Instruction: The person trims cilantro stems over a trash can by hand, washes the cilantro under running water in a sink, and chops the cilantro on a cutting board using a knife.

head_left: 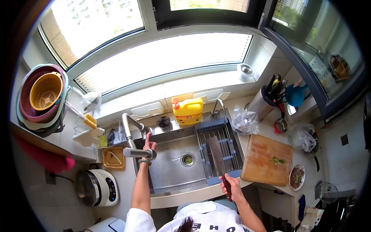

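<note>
A broad-bladed kitchen knife (215, 155) is in my right hand (232, 186), which is wrapped round its dark brown handle. Its blade points away from me, over the drying rack (230, 154) at the right side of the steel sink (170, 154); whether it touches the rack I cannot tell. My left hand (149, 144) is raised over the sink's left side, index finger stretched towards the base of the tap (129, 133). Part of that hand and wrist is behind the tap's spout. Some green scraps lie in the drain (188, 159).
Right of the sink are a wooden cutting board (266, 160) with green leaves, a plate of shredded food (296, 178), and a knife holder (262, 102). A yellow jug (188, 111) stands behind the sink. To the left are a white cooker (96, 187) and stacked baskets (46, 91).
</note>
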Tool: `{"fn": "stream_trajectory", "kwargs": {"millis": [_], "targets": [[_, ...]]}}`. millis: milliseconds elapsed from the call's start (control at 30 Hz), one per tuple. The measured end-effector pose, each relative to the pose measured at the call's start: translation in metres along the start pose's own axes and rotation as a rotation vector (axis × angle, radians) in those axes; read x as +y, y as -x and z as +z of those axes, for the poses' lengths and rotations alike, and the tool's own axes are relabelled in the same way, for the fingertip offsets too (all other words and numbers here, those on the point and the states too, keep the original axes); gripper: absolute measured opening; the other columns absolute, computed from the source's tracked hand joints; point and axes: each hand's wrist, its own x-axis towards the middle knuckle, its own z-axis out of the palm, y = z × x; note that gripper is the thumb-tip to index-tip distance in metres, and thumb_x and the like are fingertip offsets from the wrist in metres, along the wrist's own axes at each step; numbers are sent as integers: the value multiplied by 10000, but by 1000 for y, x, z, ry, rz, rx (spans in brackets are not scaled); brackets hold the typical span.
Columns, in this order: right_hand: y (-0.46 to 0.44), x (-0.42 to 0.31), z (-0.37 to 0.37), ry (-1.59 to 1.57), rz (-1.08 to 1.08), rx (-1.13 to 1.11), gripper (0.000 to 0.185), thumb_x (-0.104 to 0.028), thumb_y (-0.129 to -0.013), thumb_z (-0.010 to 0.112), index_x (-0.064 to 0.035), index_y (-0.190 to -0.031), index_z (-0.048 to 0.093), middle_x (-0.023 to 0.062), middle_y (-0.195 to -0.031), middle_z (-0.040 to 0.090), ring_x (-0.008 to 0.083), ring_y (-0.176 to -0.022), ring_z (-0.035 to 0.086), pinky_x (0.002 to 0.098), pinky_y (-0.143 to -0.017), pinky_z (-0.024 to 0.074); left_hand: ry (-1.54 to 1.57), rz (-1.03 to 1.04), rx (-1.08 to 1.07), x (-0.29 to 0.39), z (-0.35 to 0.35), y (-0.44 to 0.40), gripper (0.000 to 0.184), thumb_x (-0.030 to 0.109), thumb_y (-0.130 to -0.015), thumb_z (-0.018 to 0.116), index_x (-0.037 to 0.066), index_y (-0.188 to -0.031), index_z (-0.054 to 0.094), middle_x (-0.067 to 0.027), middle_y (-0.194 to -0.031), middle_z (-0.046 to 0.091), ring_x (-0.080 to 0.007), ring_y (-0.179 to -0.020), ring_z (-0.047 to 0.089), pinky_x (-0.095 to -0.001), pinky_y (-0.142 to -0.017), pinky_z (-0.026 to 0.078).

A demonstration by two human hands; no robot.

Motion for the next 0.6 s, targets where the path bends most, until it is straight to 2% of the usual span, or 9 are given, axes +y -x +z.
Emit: {"fn": "stream_trajectory", "kwargs": {"millis": [67,133,167,233,267,367,433,567,600], "targets": [[-3,0,6,9,0,19,405,-379,-971,532,17,-1039,589,40,-669,556,89,-501,477,214,-419,367,16,-25,-65,-9,0,4,724,97,-910,598,233,-1502,204,-64,-869,633,-114,-712,599,-271,-625,514],[-5,-1,10,13,7,38,407,-381,-970,533,16,-1039,587,39,-669,556,89,-502,477,213,-420,365,344,-8,-12,1,3,23,580,202,-906,638,101,-1413,374,-102,-992,632,-158,-853,617,-294,-752,509],[-5,-2,10,4,5,64,402,-378,-963,550,15,-1031,597,37,-665,558,86,-500,481,213,-417,366,348,-16,-17,-9,5,32,580,202,-906,638,101,-1413,374,-102,-992,632,-158,-853,617,-294,-752,509],[-5,-4,11,-4,10,101,398,-376,-956,567,14,-1024,607,34,-660,560,83,-498,485,213,-415,366,672,-194,-30,-37,12,54,440,201,-913,637,18,-1287,495,-131,-1096,634,-186,-935,622,-291,-785,510],[-4,-7,12,12,3,128,398,-376,-957,566,14,-1024,606,32,-657,557,81,-498,482,211,-415,364,675,-205,-34,-44,10,57,440,201,-913,637,18,-1287,495,-131,-1096,634,-186,-935,622,-291,-785,510],[0,-10,9,19,-28,190,395,-379,-957,565,9,-1022,607,23,-657,552,74,-504,479,205,-418,362,1108,-492,-63,-36,-6,47,281,176,-965,553,-21,-1161,592,-152,-1141,647,-229,-1033,641,-325,-881,536],[2,-9,5,9,-12,177,394,-381,-955,569,6,-1020,609,18,-664,554,67,-513,483,203,-422,364,936,-459,-277,-24,-30,3,296,181,-969,545,-37,-1166,578,-163,-1149,647,-216,-1060,637,-310,-895,543],[13,-7,-4,5,-87,207,383,-356,-959,572,17,-1028,627,11,-665,555,61,-519,490,198,-425,374,899,-649,-214,-1,-42,-52,327,207,-978,538,-37,-1194,565,-135,-1147,659,-184,-1014,651,-269,-867,550],[17,-6,-9,-5,-105,215,384,-347,-962,572,25,-1035,633,15,-666,557,61,-522,493,199,-426,377,928,-591,-197,-2,-34,-47,333,222,-977,547,-25,-1199,567,-123,-1175,651,-164,-1034,643,-261,-878,542]]}}
